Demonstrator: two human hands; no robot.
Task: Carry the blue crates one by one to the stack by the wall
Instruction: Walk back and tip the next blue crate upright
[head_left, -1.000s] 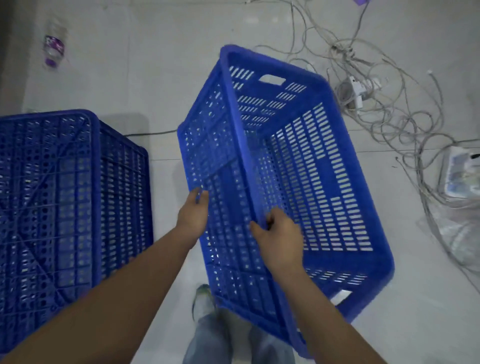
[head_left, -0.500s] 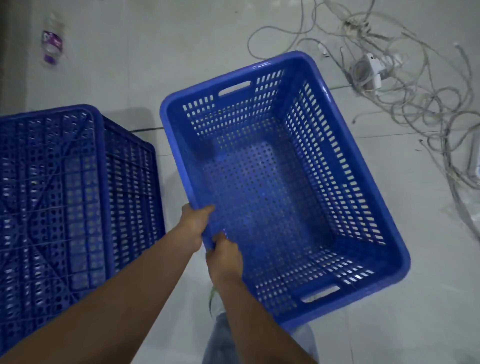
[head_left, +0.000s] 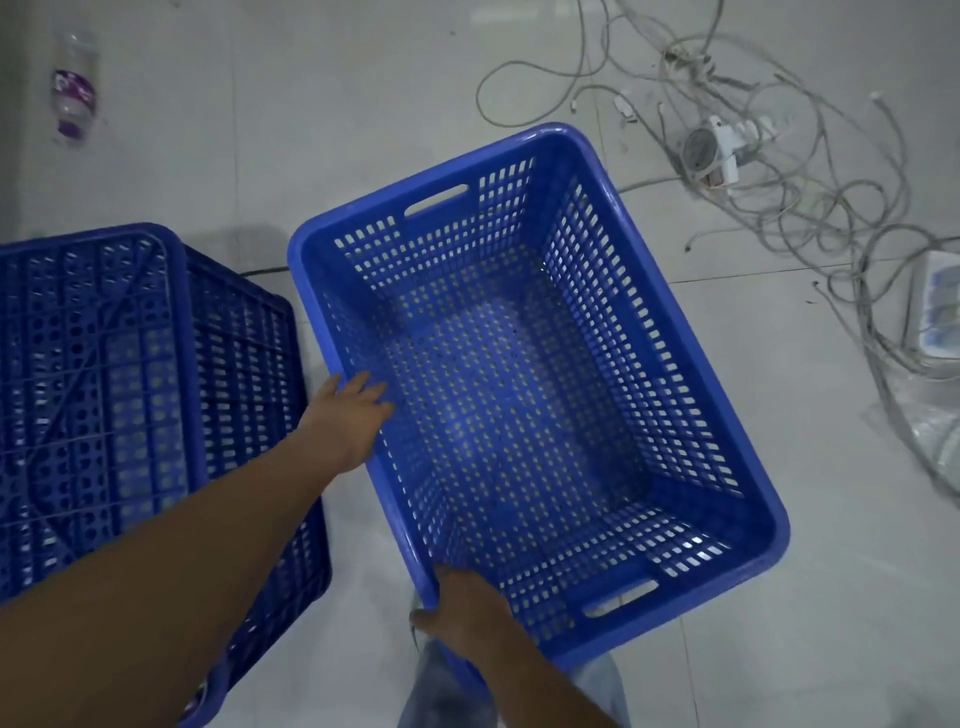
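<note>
An empty blue slatted crate (head_left: 675, 332) sits open side up in front of me, above my legs. My left hand (head_left: 347, 418) lies across its left long rim, fingers stretched over the edge into the crate. My right hand (head_left: 465, 608) grips the rim at the near left corner, thumb outside and fingers inside. A second blue crate (head_left: 104, 415) stands upside down on the floor at the left, close beside the first.
A plastic bottle (head_left: 74, 88) lies on the pale tiled floor at the far left. Tangled grey cables (head_left: 810, 208) with a white plug adaptor (head_left: 714, 156) spread over the right. A white box (head_left: 941, 312) and clear plastic (head_left: 935, 436) sit at the right edge.
The crate turned from tilted on its side to open side up and swung right. My right hand slid along the rim to the near corner. My left hand's fingers straightened over the rim.
</note>
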